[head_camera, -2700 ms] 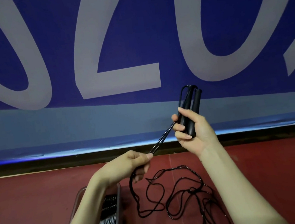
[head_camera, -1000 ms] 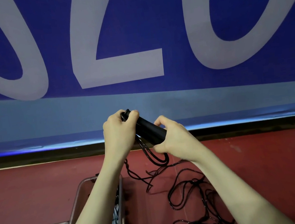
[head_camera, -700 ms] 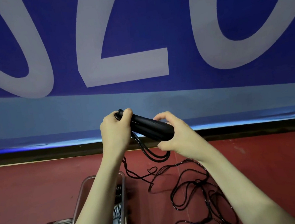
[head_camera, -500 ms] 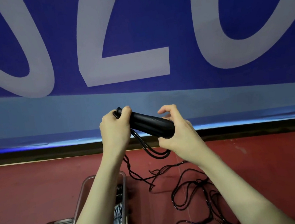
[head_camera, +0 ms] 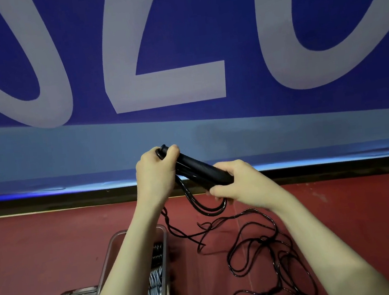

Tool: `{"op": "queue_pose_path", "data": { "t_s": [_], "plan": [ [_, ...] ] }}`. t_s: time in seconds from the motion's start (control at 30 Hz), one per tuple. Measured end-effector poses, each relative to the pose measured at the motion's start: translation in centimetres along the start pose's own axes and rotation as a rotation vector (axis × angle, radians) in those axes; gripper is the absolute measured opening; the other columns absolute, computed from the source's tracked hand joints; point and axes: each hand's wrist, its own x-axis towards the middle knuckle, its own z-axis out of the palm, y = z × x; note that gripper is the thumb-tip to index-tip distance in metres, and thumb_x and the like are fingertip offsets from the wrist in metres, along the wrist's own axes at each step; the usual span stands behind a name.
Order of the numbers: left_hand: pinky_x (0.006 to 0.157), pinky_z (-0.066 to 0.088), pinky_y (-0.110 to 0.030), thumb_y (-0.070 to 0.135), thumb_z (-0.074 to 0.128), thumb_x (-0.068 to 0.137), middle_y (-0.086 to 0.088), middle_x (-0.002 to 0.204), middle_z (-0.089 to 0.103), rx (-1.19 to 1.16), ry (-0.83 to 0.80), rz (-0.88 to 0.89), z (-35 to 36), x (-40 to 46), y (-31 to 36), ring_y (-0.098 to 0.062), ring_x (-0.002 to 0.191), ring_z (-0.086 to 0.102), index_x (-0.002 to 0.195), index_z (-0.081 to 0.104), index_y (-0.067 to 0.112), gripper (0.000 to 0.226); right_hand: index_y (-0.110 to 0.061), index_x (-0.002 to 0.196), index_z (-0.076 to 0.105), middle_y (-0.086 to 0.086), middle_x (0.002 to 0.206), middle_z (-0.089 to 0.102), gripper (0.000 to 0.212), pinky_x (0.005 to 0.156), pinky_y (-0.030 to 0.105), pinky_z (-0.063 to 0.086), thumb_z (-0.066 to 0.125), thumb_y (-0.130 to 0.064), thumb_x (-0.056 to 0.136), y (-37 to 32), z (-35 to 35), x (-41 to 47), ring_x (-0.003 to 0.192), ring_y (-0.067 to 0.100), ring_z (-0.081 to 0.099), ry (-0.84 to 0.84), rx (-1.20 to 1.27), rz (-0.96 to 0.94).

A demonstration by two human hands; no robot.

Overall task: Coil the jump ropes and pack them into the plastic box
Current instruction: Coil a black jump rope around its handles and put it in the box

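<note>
Both hands, left hand point(head_camera: 155, 174) and right hand point(head_camera: 240, 186), grip the black cylindrical jump-rope handles point(head_camera: 201, 171) (slanting down-right) above the clear plastic box point(head_camera: 163, 239) rim, over open red floor point(head_camera: 30, 253).

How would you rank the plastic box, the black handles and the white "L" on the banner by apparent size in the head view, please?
1. White "L"
2. Plastic box, partly hidden by the left arm
3. Black handles

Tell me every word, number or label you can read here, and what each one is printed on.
"0 2 0": huge pale characters on the blue banner behind; the outer two are cut off by the picture's edges, so they could be the letter O, and a further stroke at far right is unreadable.
Black handles of the jump rope: no print visible.
Plastic box: no label visible.
</note>
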Motion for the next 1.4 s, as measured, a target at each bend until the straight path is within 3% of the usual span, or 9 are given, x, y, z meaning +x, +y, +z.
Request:
{"op": "queue_pose_path", "data": {
  "t_s": [0.13, 0.27, 0.4, 0.57, 0.7, 0.87, 1.03, 1.17, 1.4],
  "plan": [
    [0.044, 0.033, -0.017, 0.029, 0.057, 0.09, 0.003, 0.055, 0.041, 0.021, -0.121, 0.007, -0.1, 0.1, -0.4, -0.006, 0.042, 0.036, 0.067, 0.046, 0.01, 0.032, -0.009, 0.081, 0.06, -0.001, 0.067, 0.066, 0.007, 0.055, 0.026, 0.048, 0.063, -0.005, 0.086, -0.2, -0.4, -0.3, 0.058, 0.01, 0.058, -0.261, 0.169, 0.077],
    [0.053, 0.034, -0.025, 0.034, 0.058, 0.092, 0.005, 0.056, 0.043, -0.025, -0.191, -0.028, -0.3, 0.4, -0.8, -0.009, 0.047, 0.039, 0.069, 0.048, 0.012, 0.033, -0.007, 0.085, 0.054, 0.008, 0.075, 0.064, 0.006, 0.048, 0.023, 0.04, 0.056, -0.004, 0.091, 0.0, -0.8, -0.5, 0.058, 0.017, 0.055, -0.348, 0.303, 0.074],
    [0.061, 0.035, -0.029, 0.045, 0.047, 0.097, 0.009, 0.054, 0.048, -0.087, -0.293, 0.038, -1.3, 0.8, -1.2, -0.009, 0.053, 0.043, 0.071, 0.056, 0.022, 0.036, -0.003, 0.092, 0.055, 0.01, 0.072, 0.059, 0.003, 0.041, 0.02, 0.036, 0.053, -0.005, 0.093, 0.6, -1.1, -0.4, 0.052, 0.015, 0.051, -0.271, 0.536, 0.082],
    [0.067, 0.038, -0.018, 0.048, 0.049, 0.095, 0.0, 0.066, 0.045, -0.003, -0.625, 0.115, -4.0, 1.1, -2.4, -0.007, 0.065, 0.044, 0.088, 0.069, 0.027, 0.03, 0.002, 0.099, 0.056, 0.007, 0.066, 0.059, 0.028, 0.038, 0.018, 0.032, 0.056, -0.017, 0.079, 0.8, -3.1, 0.2, 0.047, 0.014, 0.048, 0.0, 0.925, 0.076],
    [0.079, 0.039, -0.025, 0.039, 0.056, 0.091, 0.004, 0.076, 0.065, 0.093, -0.685, 0.102, -3.7, 1.2, -3.5, -0.001, 0.074, 0.055, 0.08, 0.069, 0.019, 0.027, 0.004, 0.102, 0.055, 0.007, 0.068, 0.054, 0.024, 0.038, 0.02, 0.035, 0.06, -0.013, 0.087, 0.9, -3.3, -0.3, 0.048, 0.015, 0.049, -0.056, 0.833, 0.049],
    [0.072, 0.037, -0.027, 0.029, 0.057, 0.097, 0.016, 0.066, 0.057, 0.14, -0.59, 0.119, -2.5, 1.6, -5.1, 0.001, 0.064, 0.048, 0.076, 0.063, 0.021, 0.023, -0.001, 0.104, 0.053, 0.01, 0.071, 0.059, 0.009, 0.04, 0.021, 0.043, 0.051, -0.008, 0.098, 0.2, -2.6, -0.9, 0.051, 0.018, 0.054, -0.205, 0.593, 0.104],
    [0.07, 0.045, -0.031, 0.029, 0.066, 0.086, 0.006, 0.071, 0.064, 0.028, -0.577, 0.214, -1.7, 1.4, -2.1, -0.007, 0.071, 0.057, 0.079, 0.066, 0.017, 0.014, -0.004, 0.128, 0.041, 0.01, 0.071, 0.056, 0.032, 0.039, 0.018, 0.033, 0.05, -0.008, 0.098, -0.6, -2.1, -2.0, 0.049, 0.015, 0.048, -0.387, 0.562, 0.141],
    [0.071, 0.048, -0.026, 0.024, 0.067, 0.073, 0.003, 0.082, 0.065, 0.233, -0.774, 0.405, -2.2, 0.8, 1.0, -0.01, 0.076, 0.061, 0.086, 0.064, 0.01, 0.019, -0.013, 0.111, 0.039, 0.01, 0.071, 0.055, 0.026, 0.04, 0.018, 0.03, 0.057, -0.014, 0.093, -1.4, -3.6, -3.1, 0.048, 0.014, 0.045, -0.533, 0.459, 0.137],
    [0.069, 0.046, -0.012, -0.016, 0.047, 0.087, 0.006, 0.074, 0.07, 0.202, -0.844, 0.275, -2.8, 1.2, 5.9, -0.001, 0.07, 0.064, 0.083, 0.069, 0.004, 0.03, -0.016, 0.105, 0.036, 0.007, 0.071, 0.048, 0.024, 0.043, 0.021, 0.027, 0.057, -0.012, 0.094, -3.6, -7.0, -4.4, 0.049, 0.013, 0.041, -0.664, 0.27, 0.132]
  ]
}}
